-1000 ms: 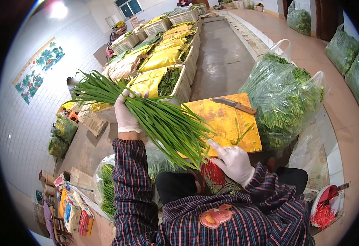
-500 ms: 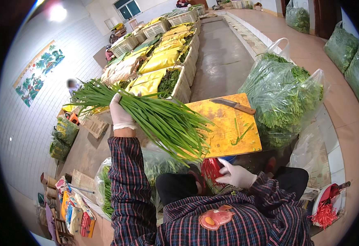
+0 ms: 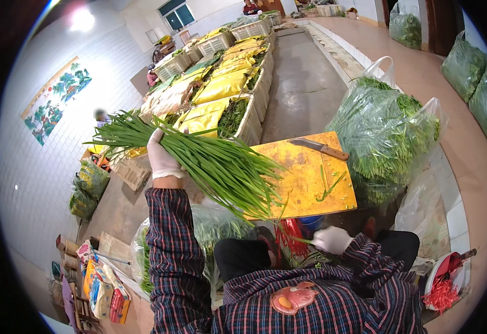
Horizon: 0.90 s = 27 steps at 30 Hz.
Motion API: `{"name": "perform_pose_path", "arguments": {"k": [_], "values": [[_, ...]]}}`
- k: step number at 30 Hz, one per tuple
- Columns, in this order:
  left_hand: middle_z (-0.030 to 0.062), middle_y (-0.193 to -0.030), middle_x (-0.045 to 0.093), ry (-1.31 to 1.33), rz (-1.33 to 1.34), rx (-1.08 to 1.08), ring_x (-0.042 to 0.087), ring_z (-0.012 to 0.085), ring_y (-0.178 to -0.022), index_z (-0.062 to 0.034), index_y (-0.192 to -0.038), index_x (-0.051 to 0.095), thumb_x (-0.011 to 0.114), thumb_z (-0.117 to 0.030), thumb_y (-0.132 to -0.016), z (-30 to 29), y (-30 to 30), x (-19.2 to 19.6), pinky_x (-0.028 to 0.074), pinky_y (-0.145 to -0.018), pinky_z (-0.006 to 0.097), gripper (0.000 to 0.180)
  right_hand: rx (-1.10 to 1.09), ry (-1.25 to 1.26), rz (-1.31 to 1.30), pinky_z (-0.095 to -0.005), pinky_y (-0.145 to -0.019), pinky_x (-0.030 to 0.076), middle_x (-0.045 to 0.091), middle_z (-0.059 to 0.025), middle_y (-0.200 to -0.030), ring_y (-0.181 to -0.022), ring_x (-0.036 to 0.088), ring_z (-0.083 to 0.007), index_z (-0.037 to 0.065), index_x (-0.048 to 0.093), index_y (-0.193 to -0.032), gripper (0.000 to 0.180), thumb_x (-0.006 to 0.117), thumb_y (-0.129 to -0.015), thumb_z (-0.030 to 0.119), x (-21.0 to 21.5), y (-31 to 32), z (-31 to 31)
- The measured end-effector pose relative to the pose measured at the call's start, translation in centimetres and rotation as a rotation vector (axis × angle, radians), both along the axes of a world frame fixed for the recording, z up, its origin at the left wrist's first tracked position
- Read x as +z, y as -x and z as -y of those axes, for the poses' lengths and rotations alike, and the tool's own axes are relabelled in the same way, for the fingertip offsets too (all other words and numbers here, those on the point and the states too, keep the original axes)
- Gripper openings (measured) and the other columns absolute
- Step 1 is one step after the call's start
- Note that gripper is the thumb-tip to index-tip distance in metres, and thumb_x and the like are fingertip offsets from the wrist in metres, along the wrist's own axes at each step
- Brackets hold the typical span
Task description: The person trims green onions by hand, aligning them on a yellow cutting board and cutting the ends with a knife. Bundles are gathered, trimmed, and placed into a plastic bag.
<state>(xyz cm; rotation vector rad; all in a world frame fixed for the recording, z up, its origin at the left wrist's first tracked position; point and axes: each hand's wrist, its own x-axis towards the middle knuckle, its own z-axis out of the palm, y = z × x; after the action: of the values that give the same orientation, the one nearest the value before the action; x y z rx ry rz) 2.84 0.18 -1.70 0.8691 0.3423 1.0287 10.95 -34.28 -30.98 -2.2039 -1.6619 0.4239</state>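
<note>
My gloved left hand (image 3: 162, 156) is closed around a thick bunch of long green garlic chives (image 3: 221, 167), lifted above the left side of a yellow cutting board (image 3: 299, 183). The leaves fan out to both sides of the fist. In front of my lap, my gloved right hand (image 3: 333, 240) is closed, and a thin chive blade sticks out of it toward the left. A knife (image 3: 318, 148) with a wooden handle lies along the board's far edge. Loose chive scraps (image 3: 328, 186) are scattered on the board's right half. Red plastic strips (image 3: 292, 236) hang below its near edge.
A large clear bag of greens (image 3: 385, 136) stands right of the board. Rows of crates (image 3: 249, 119) covered in yellow sheets stretch away ahead. Another bag of greens (image 3: 218, 225) lies beside my left knee. At lower right, a basin (image 3: 446, 278) holds more red strips.
My right hand has closed and shifted slightly right and down, and a thin green blade now shows in it. My left hand still holds the bunch in nearly the same place.
</note>
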Motion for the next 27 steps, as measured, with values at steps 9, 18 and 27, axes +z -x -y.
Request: {"name": "perform_pose_path", "arguments": {"k": [9, 18, 27], "values": [[0.0129, -0.078, 0.055, 0.003, 0.046, -0.067, 0.058, 0.0283, -0.072, -0.0008, -0.085, 0.05, 0.043, -0.017, -0.091, -1.8, 0.2, -0.8, 0.053, -0.081, 0.047, 0.019, -0.185, -0.362, -1.406, -0.027, -0.071, 0.05, 0.06, -0.0088, -0.109, -0.09, 0.062, -0.017, 0.001, 0.028, -0.14, 0.059, 0.051, -0.094, 0.03, 6.6, 1.4, -6.6], [0.0084, -0.073, 0.053, 0.041, 0.093, -0.151, 0.057, 0.0274, -0.072, -0.0049, -0.077, 0.048, 0.043, -0.017, -0.09, -2.4, 0.6, 0.0, 0.051, -0.078, 0.046, 0.019, -0.035, -0.264, -1.157, -0.0232, -0.052, 0.042, 0.056, -0.0024, -0.056, -0.048, 0.052, -0.0101, 0.003, 0.063, -0.083, 0.022, 0.053, -0.091, 0.021, 8.7, 1.3, -7.5], [0.002, -0.066, 0.046, 0.033, 0.104, -0.221, 0.051, 0.0203, -0.068, -0.0084, -0.079, 0.046, 0.045, -0.016, -0.09, -0.6, 0.7, -0.2, 0.049, -0.083, 0.044, 0.013, -0.515, -0.701, -1.172, -0.0284, -0.086, 0.045, 0.061, -0.0096, -0.11, -0.103, 0.058, -0.0161, 0.001, 0.05, -0.121, 0.045, 0.046, -0.096, 0.038, 7.1, -5.6, -3.0]]}}
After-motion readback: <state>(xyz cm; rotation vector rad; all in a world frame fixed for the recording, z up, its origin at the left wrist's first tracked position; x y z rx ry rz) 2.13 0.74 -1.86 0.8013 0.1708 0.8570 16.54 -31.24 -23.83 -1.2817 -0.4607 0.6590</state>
